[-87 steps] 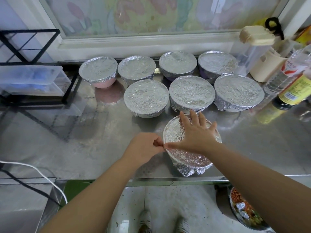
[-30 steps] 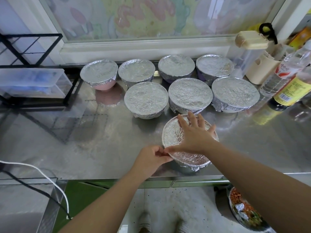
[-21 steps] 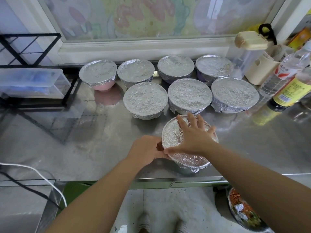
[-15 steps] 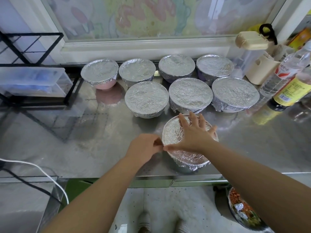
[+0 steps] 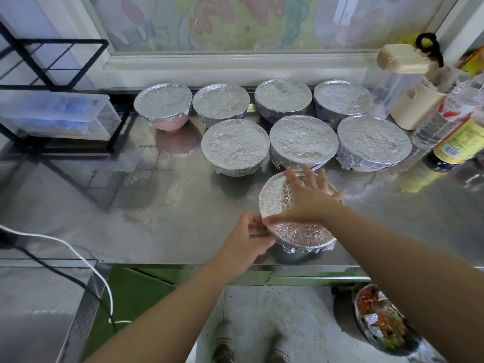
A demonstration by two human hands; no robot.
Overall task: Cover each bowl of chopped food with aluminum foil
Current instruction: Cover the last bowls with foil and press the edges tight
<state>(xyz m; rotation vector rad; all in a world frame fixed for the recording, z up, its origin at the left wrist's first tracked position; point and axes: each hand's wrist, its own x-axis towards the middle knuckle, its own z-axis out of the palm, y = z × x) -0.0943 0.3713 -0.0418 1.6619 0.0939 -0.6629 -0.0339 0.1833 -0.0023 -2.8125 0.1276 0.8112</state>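
Head view shows the nearest bowl close to the near edge of the steel counter, its top wrapped in foil. The right hand lies flat on the foil, fingers spread wide and gripping nothing, pressing the cover down. The left hand is at the bowl's left rim, its fingers pinched narrowly on the foil edge there, just below the right thumb. Seven more foil-covered bowls stand in two rows farther back, well apart from both hands. Bottles stand at the far right. Compared with half a second ago, the left hand sits a little lower on the bowl's side, while the right hand has stayed on top.
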